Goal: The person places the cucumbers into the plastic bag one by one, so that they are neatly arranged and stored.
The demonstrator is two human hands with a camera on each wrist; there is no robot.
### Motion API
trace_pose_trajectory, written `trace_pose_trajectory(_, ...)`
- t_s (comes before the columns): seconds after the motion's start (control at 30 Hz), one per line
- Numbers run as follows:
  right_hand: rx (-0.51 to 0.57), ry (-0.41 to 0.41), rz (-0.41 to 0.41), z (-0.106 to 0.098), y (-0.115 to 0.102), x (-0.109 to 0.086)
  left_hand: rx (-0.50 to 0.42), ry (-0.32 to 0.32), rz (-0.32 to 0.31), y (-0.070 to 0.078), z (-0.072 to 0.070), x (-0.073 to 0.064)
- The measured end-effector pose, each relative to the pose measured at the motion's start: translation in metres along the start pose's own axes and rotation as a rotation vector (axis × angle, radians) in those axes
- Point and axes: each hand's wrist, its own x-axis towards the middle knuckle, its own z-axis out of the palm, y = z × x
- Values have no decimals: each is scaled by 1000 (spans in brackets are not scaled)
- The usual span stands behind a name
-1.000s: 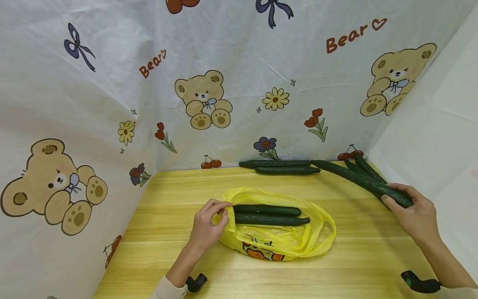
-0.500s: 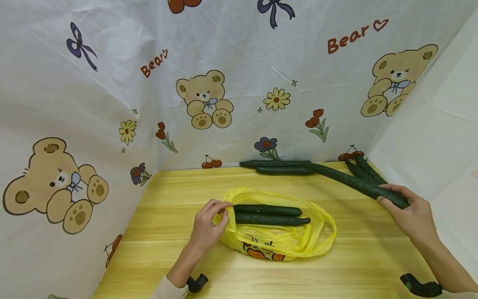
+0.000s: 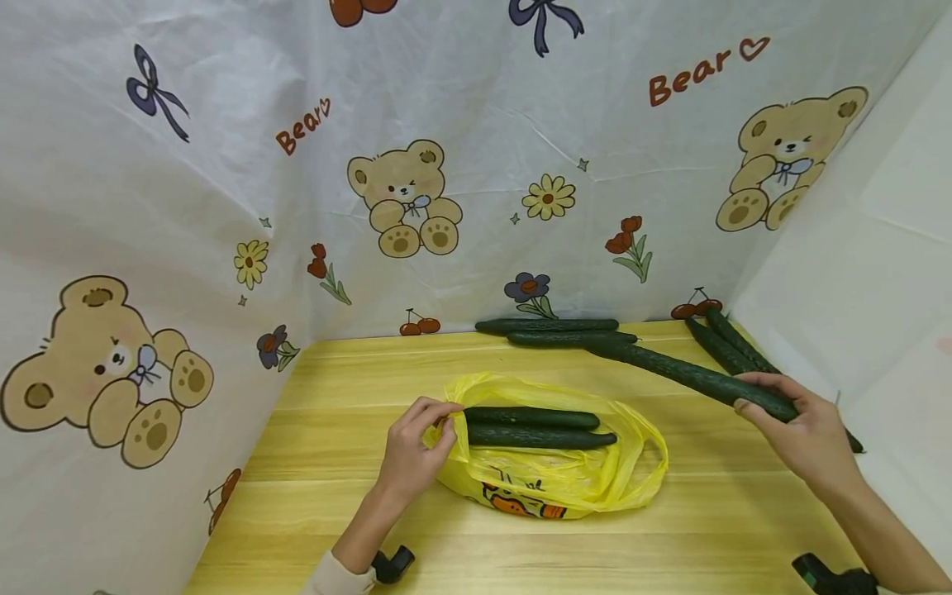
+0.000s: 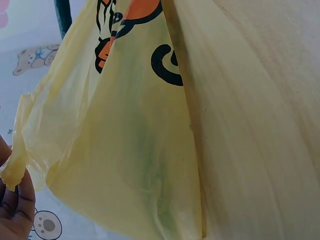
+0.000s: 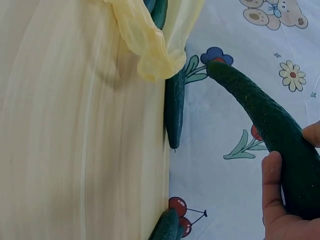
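Note:
My left hand [image 3: 416, 446] pinches the left rim of a yellow plastic bag [image 3: 632, 492] that lies open on the table. The left wrist view shows the printed side of the bag [image 4: 120, 145] close up, with the fingertips gripping its edge. Two cucumbers [image 3: 531, 435] lie side by side in the bag's mouth. To the right, my right hand [image 3: 806, 430] grips one end of a long cucumber [image 3: 684, 372]. Its free end points left, above the table behind the bag. In the right wrist view, thumb and fingers wrap around this cucumber [image 5: 265, 110].
Two cucumbers [image 3: 546, 326] lie along the table's back edge by the printed cloth [image 3: 483, 207]. More cucumbers [image 3: 717, 349] rest at the back right, partly hidden by the right hand. A white wall [image 3: 855, 273] bounds the right side of the wooden table [image 3: 335, 405].
My right hand has moved left with the held cucumber, whose free end has shifted left and slightly nearer to the bag. My left hand and the bag stay put.

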Motion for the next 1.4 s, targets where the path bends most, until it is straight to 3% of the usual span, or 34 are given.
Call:
trace_pose_trajectory(0.3, -27, -23, -8, 7, -6, -4, -7, 4, 7, -1, 1, 0)
trace_pose_trajectory(0.77, 57, -120, -66, 18, -8, -10, -13, -11, 1, 1, 2, 1)
trace_pose_trajectory(1.17, 103, -213, -99, 26, -23, -15, -18, -6, -1, 0, 2, 0)
trace_pose_trajectory(1.4, 143, -260, -157, 39, -26, -17, -20, -8, -4, 0, 2, 1)
